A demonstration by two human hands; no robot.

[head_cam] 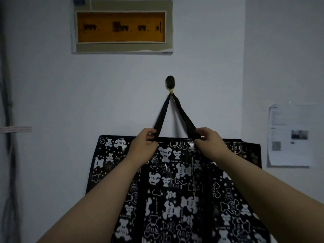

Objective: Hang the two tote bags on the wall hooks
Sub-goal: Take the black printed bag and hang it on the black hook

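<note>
A large black tote bag [175, 186] printed with white bears hangs flat against the white wall. Its black strap [162, 114] runs up in a narrow triangle to a small dark oval wall hook [170, 82], over which it is looped. My left hand [142, 146] pinches the left leg of the strap just above the bag's top edge. My right hand [209, 142] grips the right leg of the strap at the same height. A second tote bag and a second hook are not in view.
An electrical panel [121, 27] with an orange window is set in the wall above the hook. Printed paper sheets [289, 135] are stuck to the wall at right. Dark cables [7, 120] run down the left edge.
</note>
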